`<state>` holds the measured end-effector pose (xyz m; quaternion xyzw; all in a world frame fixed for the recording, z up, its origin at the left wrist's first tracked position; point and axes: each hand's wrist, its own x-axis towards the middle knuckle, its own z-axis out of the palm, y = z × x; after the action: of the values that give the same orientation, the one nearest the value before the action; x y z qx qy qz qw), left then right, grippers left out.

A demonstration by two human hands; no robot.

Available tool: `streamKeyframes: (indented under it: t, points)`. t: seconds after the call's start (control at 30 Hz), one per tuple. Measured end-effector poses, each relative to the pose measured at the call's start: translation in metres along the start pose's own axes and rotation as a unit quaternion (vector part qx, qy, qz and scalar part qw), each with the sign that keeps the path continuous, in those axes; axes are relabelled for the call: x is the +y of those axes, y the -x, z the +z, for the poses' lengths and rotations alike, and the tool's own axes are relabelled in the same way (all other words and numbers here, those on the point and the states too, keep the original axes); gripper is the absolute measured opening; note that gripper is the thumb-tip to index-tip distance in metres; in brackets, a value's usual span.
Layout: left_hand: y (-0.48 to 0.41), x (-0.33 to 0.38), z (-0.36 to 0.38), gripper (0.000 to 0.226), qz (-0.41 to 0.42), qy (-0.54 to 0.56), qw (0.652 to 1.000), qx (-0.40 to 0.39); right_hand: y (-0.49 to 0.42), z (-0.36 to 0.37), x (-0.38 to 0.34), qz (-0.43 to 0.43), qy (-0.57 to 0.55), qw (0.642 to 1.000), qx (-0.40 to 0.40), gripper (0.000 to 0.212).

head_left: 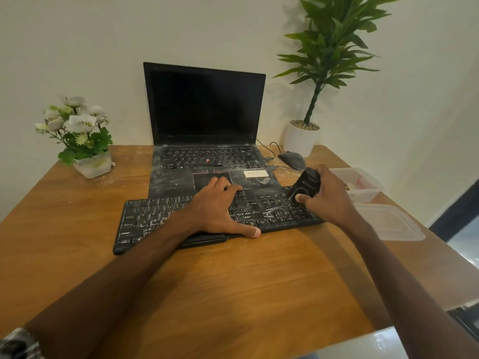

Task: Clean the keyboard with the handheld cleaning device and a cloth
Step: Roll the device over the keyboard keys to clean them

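Observation:
A black external keyboard [145, 218], streaked with white dust, lies on the wooden table [233, 281] in front of an open laptop. My left hand [217, 206] rests flat on the keyboard's middle, fingers straight and reaching to the laptop's front edge, thumb at the keyboard's near edge. My right hand [326, 195] grips a black handheld cleaning device [305, 183], its lower end down on the keys at the keyboard's right end. I see no cloth.
The dusty black laptop [207, 141] stands open behind the keyboard, with a wired mouse [291, 159] to its right. A clear plastic container [363, 183] and its lid [388, 224] sit at the right edge. A flower pot [77, 136] stands left, a potted plant [302, 137] back right.

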<state>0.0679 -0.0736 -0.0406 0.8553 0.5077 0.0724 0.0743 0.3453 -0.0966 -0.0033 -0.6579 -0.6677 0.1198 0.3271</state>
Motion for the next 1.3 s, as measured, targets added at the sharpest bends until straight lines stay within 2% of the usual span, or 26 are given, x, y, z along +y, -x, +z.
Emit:
streamKeyframes:
  t: [0.1,0.2,0.4,0.57,0.67,0.8,0.97,1.17,1.3]
  points:
    - [0.0,0.0,0.0,0.135,0.001,-0.002,1.0,0.0,-0.002,-0.012,0.001,0.043,-0.065,0.997,0.019,0.061]
    - [0.0,0.0,0.0,0.135,0.004,0.003,1.0,0.003,0.001,-0.013,0.0,0.044,-0.012,0.998,0.049,0.06]
    - [0.0,-0.002,0.001,0.137,0.006,-0.001,1.0,0.0,0.014,0.017,-0.007,-0.019,0.046,0.998,0.039,0.057]
    - [0.0,-0.002,0.001,0.136,0.005,-0.002,1.0,0.002,0.005,-0.006,0.001,0.052,-0.088,0.994,0.032,0.062]
    - [0.0,-0.002,0.001,0.14,0.004,0.0,1.0,0.002,0.006,-0.005,-0.002,0.041,-0.039,0.997,0.054,0.062]
    - [0.0,-0.002,0.001,0.144,-0.003,0.001,1.0,-0.002,0.015,0.018,-0.013,-0.012,0.023,1.0,0.017,0.06]
    - [0.0,-0.001,0.001,0.142,0.002,0.002,1.0,-0.001,0.009,-0.001,-0.012,0.012,-0.021,0.999,0.034,0.059]
    - [0.0,-0.001,0.0,0.136,0.004,-0.001,1.0,0.001,0.01,0.005,-0.019,-0.022,0.003,0.999,-0.028,0.061]
    - [0.002,0.001,-0.002,0.136,0.003,-0.004,1.0,-0.001,0.01,0.007,-0.022,-0.025,0.022,0.999,0.005,0.06]
